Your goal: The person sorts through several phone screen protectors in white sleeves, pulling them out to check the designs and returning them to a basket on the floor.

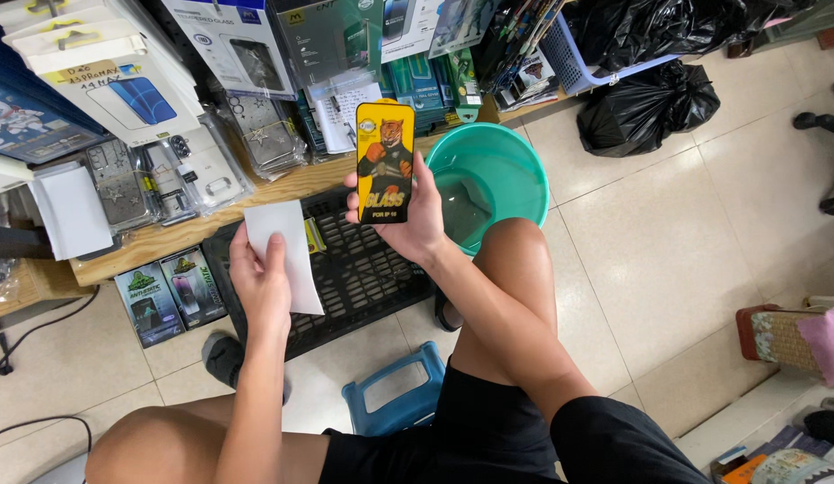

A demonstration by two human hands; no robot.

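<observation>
My right hand (419, 215) holds up a flat yellow and black package (385, 161) with a cartoon tiger on it, upright, above a black plastic crate. My left hand (260, 282) grips a plain white sleeve or envelope (287, 246) by its lower left side, over the same black crate (363, 269). The two hands are apart, the left lower and to the left. I am seated on a blue stool (395, 390) with bare knees spread.
A teal basin (515, 161) sits on the tiled floor right of the crate. A wooden shelf (166, 233) carries stacked phone cases and boxed screen protectors. Two green packages (171, 291) lie on the floor at left. Black rubbish bags (650, 103) and a blue basket stand behind.
</observation>
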